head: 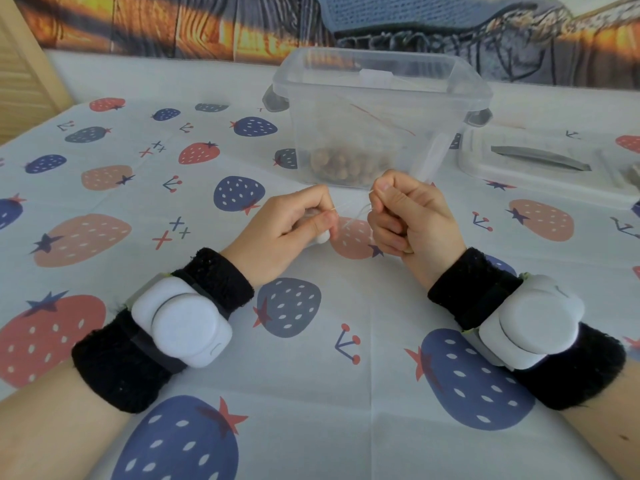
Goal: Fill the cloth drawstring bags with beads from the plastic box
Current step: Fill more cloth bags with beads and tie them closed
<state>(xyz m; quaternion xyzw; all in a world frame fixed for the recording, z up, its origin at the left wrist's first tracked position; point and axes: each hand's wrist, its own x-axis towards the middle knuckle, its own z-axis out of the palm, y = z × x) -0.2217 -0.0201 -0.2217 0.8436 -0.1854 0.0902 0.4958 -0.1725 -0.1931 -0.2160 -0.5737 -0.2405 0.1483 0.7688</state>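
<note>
Centrally, both hands sit low over the tabletop point(311, 393), just in front of the box point(377, 109). Left hand point(280, 233): fingers curled round a small white bag point(322, 237), mostly hidden in the fist, thumb and forefinger pinching a thin string point(349, 216). Right hand point(412, 220): fingers closed in a fist, pinching the string's other end near the thumb. String runs slack between the two hands. Box clear, open, upright; brown beads point(341, 164) heaped on its bottom. Lid point(547, 168) lies flat to the box's right. Black wristbands with white devices on both wrists. Strawberry-print cloth covers the tabletop.
</note>
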